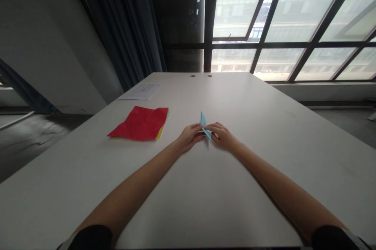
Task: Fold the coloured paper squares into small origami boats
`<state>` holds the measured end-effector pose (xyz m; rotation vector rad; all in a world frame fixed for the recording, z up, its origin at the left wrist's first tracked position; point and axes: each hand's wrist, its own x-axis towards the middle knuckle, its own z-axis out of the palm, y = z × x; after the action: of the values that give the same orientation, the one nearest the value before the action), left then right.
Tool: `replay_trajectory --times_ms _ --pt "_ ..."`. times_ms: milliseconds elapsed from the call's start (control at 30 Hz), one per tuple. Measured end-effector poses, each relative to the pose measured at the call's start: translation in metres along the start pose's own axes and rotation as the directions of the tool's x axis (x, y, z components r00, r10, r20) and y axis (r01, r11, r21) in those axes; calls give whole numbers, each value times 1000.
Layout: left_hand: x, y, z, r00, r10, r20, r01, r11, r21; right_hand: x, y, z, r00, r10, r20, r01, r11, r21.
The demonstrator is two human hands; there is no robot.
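A small light-blue piece of folded paper is held between my two hands over the middle of the white table. My left hand pinches it from the left, fingers closed on its edge. From the right, my right hand grips it, with the index finger lying along the fold. The paper stands on edge, one pointed end away from me and another toward me. Its middle is partly covered by my fingers. To the left of my hands lies a stack of coloured paper sheets, a creased red one on top and yellow and pale blue edges underneath.
A white printed sheet lies near the left edge of the white table. Two round cable holes sit by the table's far edge. Beyond are a dark blue curtain and large framed windows.
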<state>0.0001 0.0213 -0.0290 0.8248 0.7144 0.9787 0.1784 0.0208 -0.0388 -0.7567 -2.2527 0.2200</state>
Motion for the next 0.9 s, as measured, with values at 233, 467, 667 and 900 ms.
replay_trajectory --times_ms 233,467,667,900 --pt "-2 -6 2 986 165 4 -164 977 138 3 -8 10 966 230 -122 -185 937 297" --pt "-3 -8 4 975 221 -24 -216 969 120 4 -12 14 939 309 -151 -218 875 433" --pt "-4 -7 5 973 229 -24 -223 966 132 5 -13 11 947 291 -134 -220 895 388" --pt "-7 -6 7 968 251 -13 -247 961 127 5 -13 13 951 285 -117 -220 894 389"
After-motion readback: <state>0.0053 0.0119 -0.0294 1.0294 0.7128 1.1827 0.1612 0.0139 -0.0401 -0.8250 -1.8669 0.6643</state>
